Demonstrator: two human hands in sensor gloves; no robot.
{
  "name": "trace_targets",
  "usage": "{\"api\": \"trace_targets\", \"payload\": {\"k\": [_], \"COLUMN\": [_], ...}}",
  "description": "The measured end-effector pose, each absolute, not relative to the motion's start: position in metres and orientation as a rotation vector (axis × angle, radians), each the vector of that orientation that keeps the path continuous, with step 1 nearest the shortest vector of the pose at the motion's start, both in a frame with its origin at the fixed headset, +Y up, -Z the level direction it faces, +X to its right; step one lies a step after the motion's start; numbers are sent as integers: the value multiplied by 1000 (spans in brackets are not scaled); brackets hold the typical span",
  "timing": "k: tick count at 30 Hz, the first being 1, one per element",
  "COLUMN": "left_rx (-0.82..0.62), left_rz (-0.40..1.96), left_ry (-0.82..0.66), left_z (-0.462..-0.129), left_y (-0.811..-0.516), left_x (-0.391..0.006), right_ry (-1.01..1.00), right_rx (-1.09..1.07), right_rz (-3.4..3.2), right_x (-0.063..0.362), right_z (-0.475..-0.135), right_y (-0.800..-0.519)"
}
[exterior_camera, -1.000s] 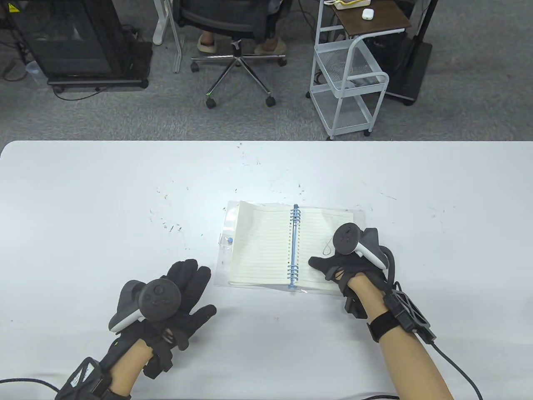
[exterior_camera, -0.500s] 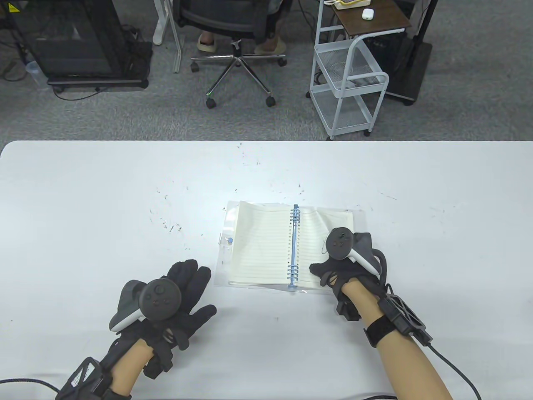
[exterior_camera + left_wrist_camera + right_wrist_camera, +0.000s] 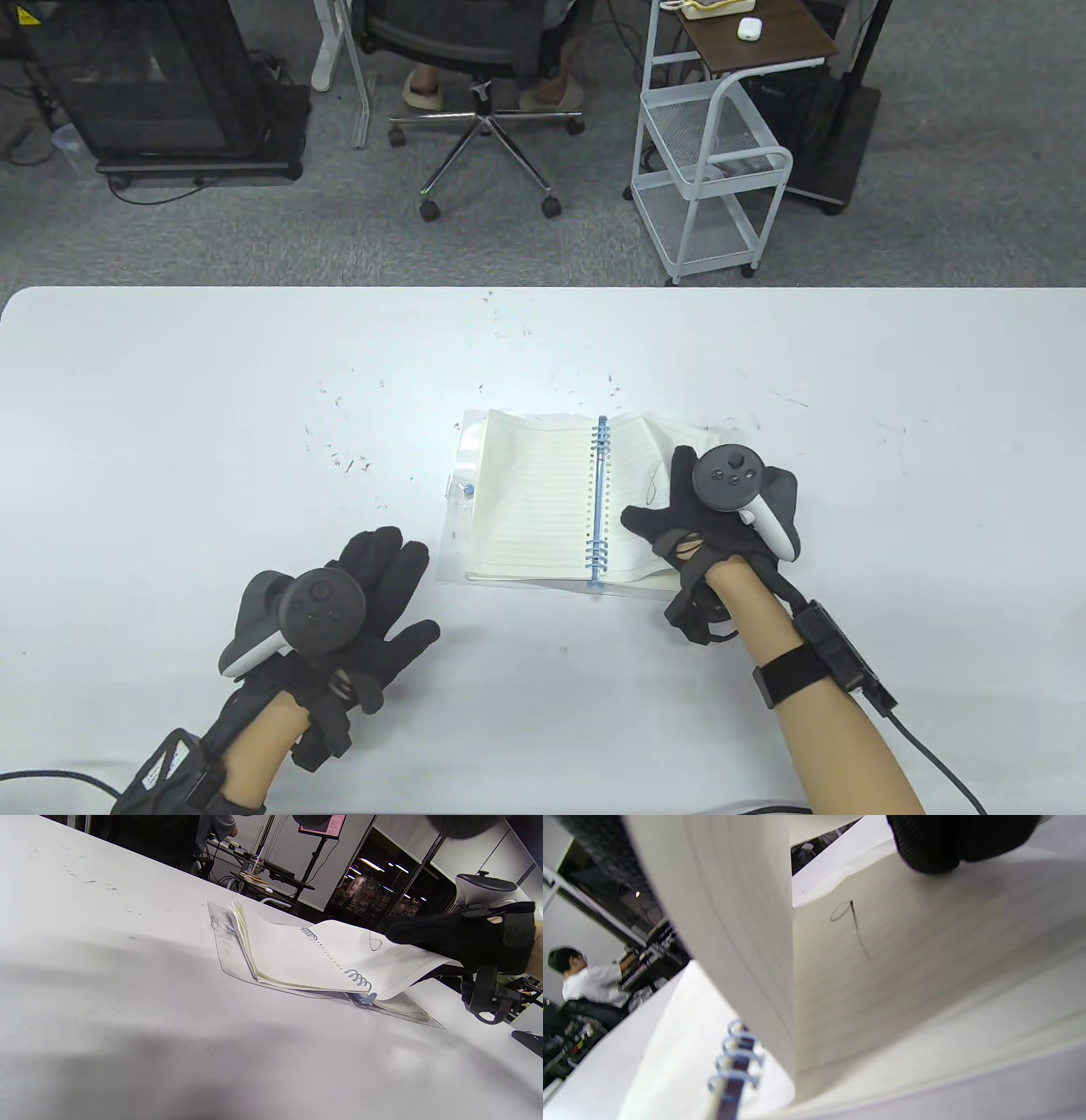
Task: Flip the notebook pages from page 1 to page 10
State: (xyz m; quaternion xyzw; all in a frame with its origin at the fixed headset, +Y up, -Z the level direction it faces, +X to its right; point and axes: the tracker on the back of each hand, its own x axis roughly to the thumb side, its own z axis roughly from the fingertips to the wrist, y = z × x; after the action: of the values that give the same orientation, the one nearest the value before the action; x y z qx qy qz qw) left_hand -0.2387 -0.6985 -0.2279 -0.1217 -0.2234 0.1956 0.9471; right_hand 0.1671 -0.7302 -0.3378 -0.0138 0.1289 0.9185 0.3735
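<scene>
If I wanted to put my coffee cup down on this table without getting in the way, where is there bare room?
The table is bare along its far edge beyond the notebook, and widely at both ends, left of the left hand and right of the right hand. It is crowded in the near middle, where the right hand lifts a page.

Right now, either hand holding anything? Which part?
Right hand holds the notebook's right-hand page by its outer edge, lifted. Left hand holds nothing.

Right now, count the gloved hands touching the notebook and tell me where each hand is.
1. The right hand holds a lifted page of the notebook right of the spiral. The left hand rests on the table, left of the notebook, apart from it.
</scene>
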Motion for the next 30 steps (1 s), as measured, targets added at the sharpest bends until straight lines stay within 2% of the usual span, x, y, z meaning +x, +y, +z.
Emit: {"api": "trace_targets", "payload": {"k": [12,20,30], "left_rx": [-254,-252,-252], "left_rz": [396,395,394], "left_ry": [-454,-453,-456], "left_z": [-228,-228,-228], "left_y": [-699,-698,-698], "left_x": [-239,-239,-239], "right_ry": [164,167,167], "right_rx": [-373,-352,-226], "right_rz": [1911,1889,1886], "right_x": [208,201,167], "right_z": [-335,-335,-350], "right_y": [-723,-723,-709]}}
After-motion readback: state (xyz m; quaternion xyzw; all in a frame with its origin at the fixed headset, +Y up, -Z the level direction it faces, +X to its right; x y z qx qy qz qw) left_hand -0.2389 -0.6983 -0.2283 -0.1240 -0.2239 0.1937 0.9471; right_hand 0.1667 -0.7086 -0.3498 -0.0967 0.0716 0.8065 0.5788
